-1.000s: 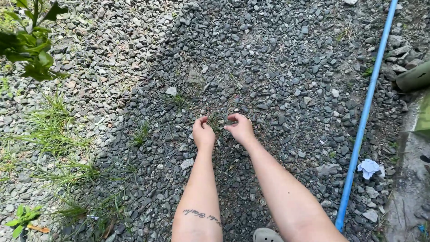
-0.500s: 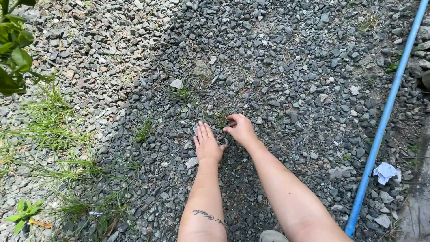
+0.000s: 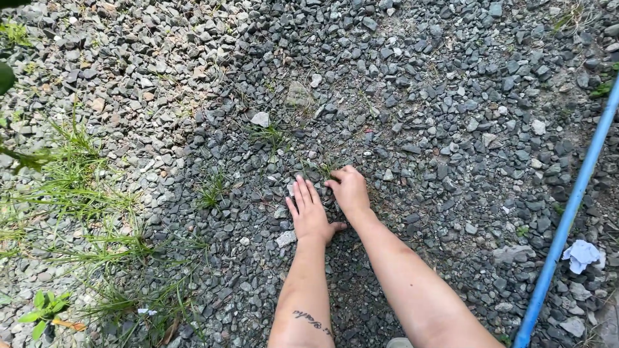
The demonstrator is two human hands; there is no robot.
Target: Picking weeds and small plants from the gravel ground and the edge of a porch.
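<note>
A small grass tuft [image 3: 327,169] sprouts from the gravel [image 3: 419,96], and the right hand [image 3: 350,191] curls its fingers tight around the base, pinching the blades low where they meet the stones. Just left of the tuft, the left hand [image 3: 309,212] lies flat and spread on the stones, as if bracing. Farther left of the tuft grow taller grass clumps [image 3: 77,187]; well to its right runs a blue pipe [image 3: 570,206] with a crumpled white scrap [image 3: 582,254] beside it.

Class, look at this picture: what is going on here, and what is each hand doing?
A person crouches over grey gravel. The left hand lies flat, fingers spread on the stones. The right hand is curled, its fingertips pinching at a small grass tuft growing through the gravel. A blue pipe runs along the right side.
</note>
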